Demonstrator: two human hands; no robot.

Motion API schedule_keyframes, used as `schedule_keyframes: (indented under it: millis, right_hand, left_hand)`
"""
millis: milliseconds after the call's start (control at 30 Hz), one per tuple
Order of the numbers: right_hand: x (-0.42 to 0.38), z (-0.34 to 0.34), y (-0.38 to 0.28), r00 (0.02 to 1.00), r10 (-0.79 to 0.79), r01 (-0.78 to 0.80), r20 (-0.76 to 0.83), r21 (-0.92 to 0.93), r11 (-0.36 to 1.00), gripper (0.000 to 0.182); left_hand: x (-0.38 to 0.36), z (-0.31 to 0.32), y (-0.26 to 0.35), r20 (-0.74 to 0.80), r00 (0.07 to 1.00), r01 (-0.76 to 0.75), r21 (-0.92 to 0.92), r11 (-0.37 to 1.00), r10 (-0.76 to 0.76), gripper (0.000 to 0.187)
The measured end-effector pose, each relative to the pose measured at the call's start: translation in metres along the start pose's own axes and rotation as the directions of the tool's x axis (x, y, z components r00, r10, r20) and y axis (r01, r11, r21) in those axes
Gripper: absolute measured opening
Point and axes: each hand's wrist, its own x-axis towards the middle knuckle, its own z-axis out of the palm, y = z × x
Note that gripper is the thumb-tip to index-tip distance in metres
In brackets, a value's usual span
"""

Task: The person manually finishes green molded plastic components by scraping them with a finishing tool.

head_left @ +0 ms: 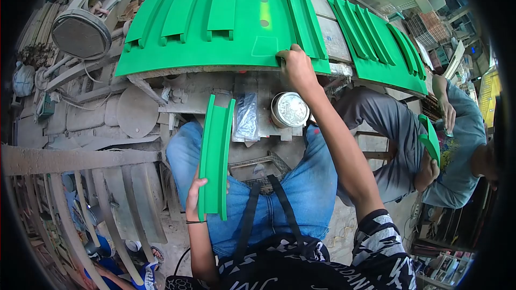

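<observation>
A cluttered workshop floor, dusty and grey, is overlooked by a green-covered tabletop [247,21] across the upper part of the frame. At upper left, three green curved pieces [223,5] are laid out on it, side by side and apart. Below them, left of centre, a green channel piece [214,156] is held near its lower end by the left hand [192,202], the grip closed on its side walls, the far end tilted up towards the table. With so much length left beyond the hold, the wrist is best kept steady — and the far end clear of the table edge.

At upper centre, the front edge of the tabletop is met by the right hand [296,67], its fingers drawn in narrow beside a pale outlined patch [265,46]; whether anything is pinched there cannot be told. A light touch is called for, so that the surface is not scuffed. Under the table, a lidded tin [291,109] is seen. At far right, another green piece [430,142] is held by a co-worker [459,139].
</observation>
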Motion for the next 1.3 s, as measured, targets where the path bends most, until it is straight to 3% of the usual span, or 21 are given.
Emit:
schedule_keyframes:
  millis: [167, 233, 367, 533, 767, 833, 900, 967, 1200, 1300]
  right_hand:
    - [0.005, 0.002, 0.002, 1.0, -0.011, 0.011, -0.002, -0.053, 0.999, 0.024]
    - [0.016, 0.001, 0.009, 0.999, -0.037, 0.04, -0.033, 0.082, 0.996, 0.023]
    - [0.05, 0.003, 0.002, 0.991, -0.093, 0.105, -0.096, 0.127, 0.986, 0.023]
    - [0.077, 0.024, 0.008, 0.998, -0.057, 0.056, 0.018, 0.056, 0.997, 0.023]
    - [0.068, 0.03, 0.001, 0.999, -0.034, 0.034, 0.015, 0.007, 0.999, 0.023]
    - [0.051, 0.025, -0.004, 0.995, -0.093, 0.097, -0.044, 0.091, 0.991, 0.023]
    - [0.029, 0.02, -0.01, 0.999, -0.048, 0.047, 0.015, 0.041, 0.998, 0.024]
    - [0.005, 0.013, -0.016, 0.993, -0.111, 0.114, -0.032, 0.093, 0.989, 0.024]
    - [0.033, 0.016, -0.017, 0.993, -0.114, 0.12, -0.043, 0.193, 0.974, 0.021]
    - [0.051, 0.025, -0.024, 0.992, -0.125, 0.128, -0.027, 0.139, 0.982, 0.023]
  left_hand:
    - [0.0, 0.0, 0.0, 0.021, 1.0, 0.004, -0.018, 1.0, -0.004, 0.069]
    - [0.0, 0.001, 0.0, -0.005, 1.0, 0.002, 0.001, 1.0, -0.002, 0.068]
    - [-0.001, 0.004, 0.0, -0.016, 1.0, 0.003, 0.044, 0.999, -0.002, 0.063]
    - [0.001, 0.005, 0.003, -0.016, 1.0, 0.017, -0.001, 1.0, -0.017, 0.066]
    - [0.002, 0.003, 0.002, -0.015, 1.0, 0.015, 0.016, 1.0, -0.015, 0.064]
    - [0.003, 0.004, 0.002, 0.001, 1.0, -0.01, 0.011, 1.0, 0.01, 0.064]
    - [0.003, 0.006, 0.004, -0.009, 1.0, -0.001, 0.014, 1.0, 0.002, 0.066]
    - [0.002, 0.007, 0.006, -0.026, 1.0, 0.009, 0.014, 1.0, -0.009, 0.067]
    - [0.004, 0.001, 0.001, -0.005, 1.0, 0.012, 0.006, 1.0, -0.012, 0.068]
    - [0.003, 0.003, 0.001, -0.016, 1.0, 0.0, 0.016, 1.0, 0.0, 0.066]
